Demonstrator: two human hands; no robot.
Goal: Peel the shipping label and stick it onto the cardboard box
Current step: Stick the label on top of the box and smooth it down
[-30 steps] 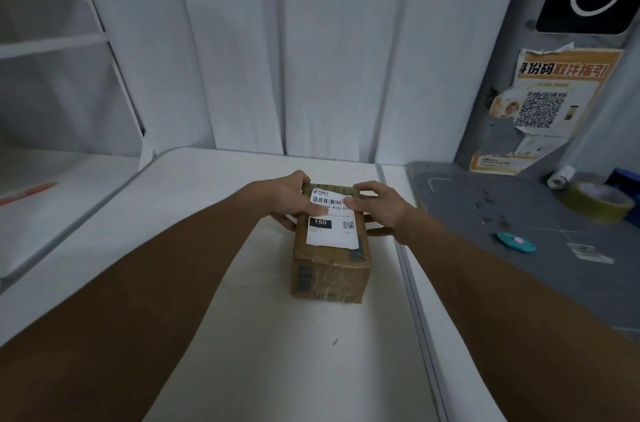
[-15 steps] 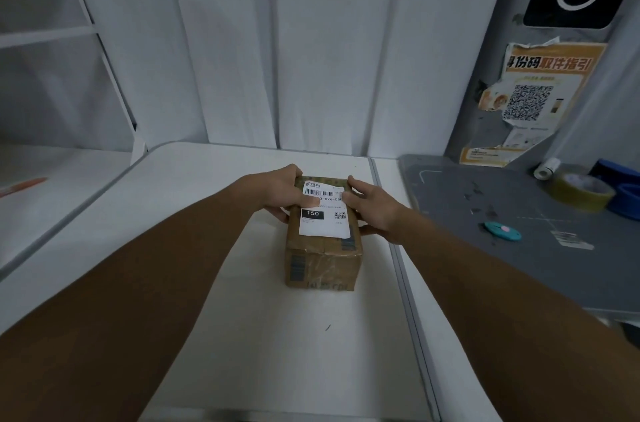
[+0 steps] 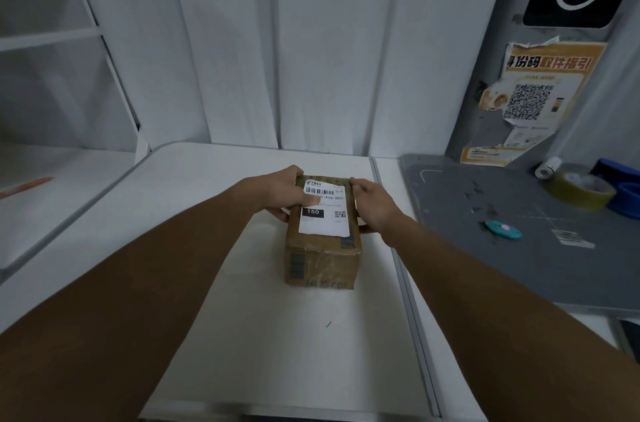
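Now we hold the box [image 3: 322, 260] on the white counter [image 3: 277, 335]: our left hand [image 3: 277, 191] grips its left side, thumb pressing the label [image 3: 325, 217] stuck on its top; our right hand [image 3: 372, 202] clasps its right side.

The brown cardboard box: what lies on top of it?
A white shipping label lies on its top. The left hand presses the label with its thumb, hiding part of the printed code. The right hand holds the right edge of the cardboard box.
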